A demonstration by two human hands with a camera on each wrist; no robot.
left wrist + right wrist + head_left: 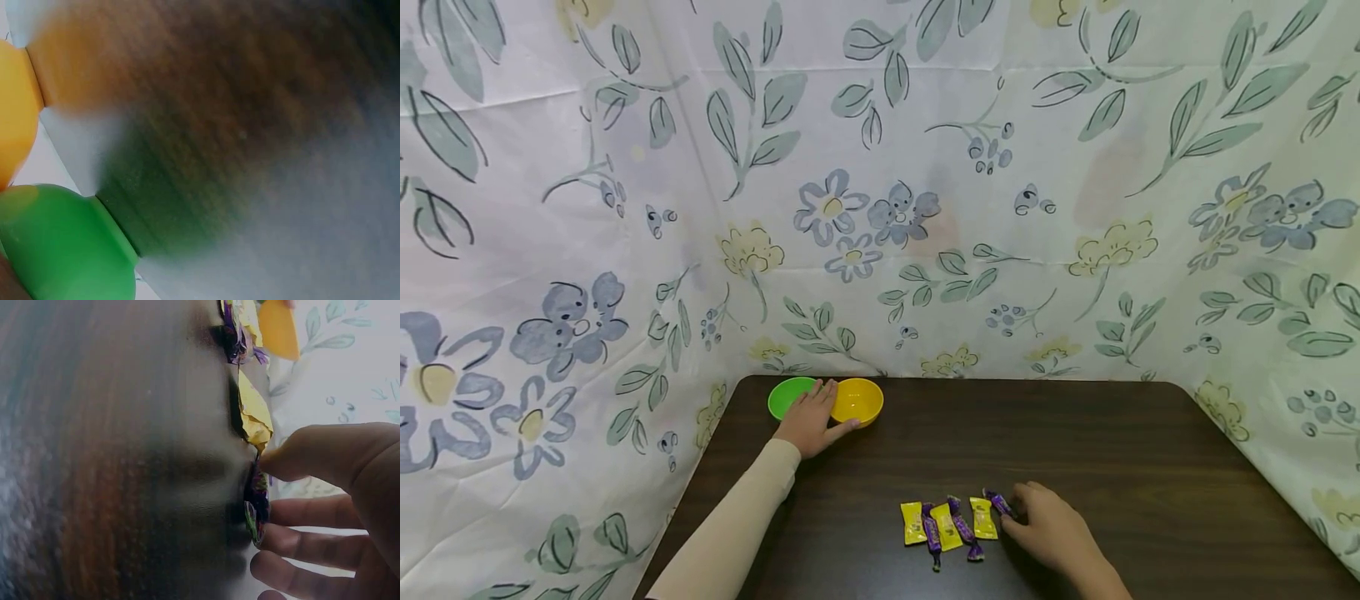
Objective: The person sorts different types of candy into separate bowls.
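Note:
Fingers of my left hand (811, 423) stretch over the adjoining edges of a green bowl (784, 398) and a yellow bowl (865, 402), at the table's far left. Its thumb spreads along the yellow bowl's near side. The left wrist view shows the green bowl (69, 244) and part of the yellow bowl (15, 106). Near the front, my right hand (1051, 527) pinches a purple-wrapped candy (998, 502) at the right end of a row. The right wrist view has thumb and fingers about this candy (256, 500), which lies on the table.
Left of the right hand, yellow-wrapped candies (983, 518) alternate with purple-wrapped candies (964, 528) in a row. The dark wooden table (1075, 433) is bordered by a floral cloth (955, 317) at the back and sides.

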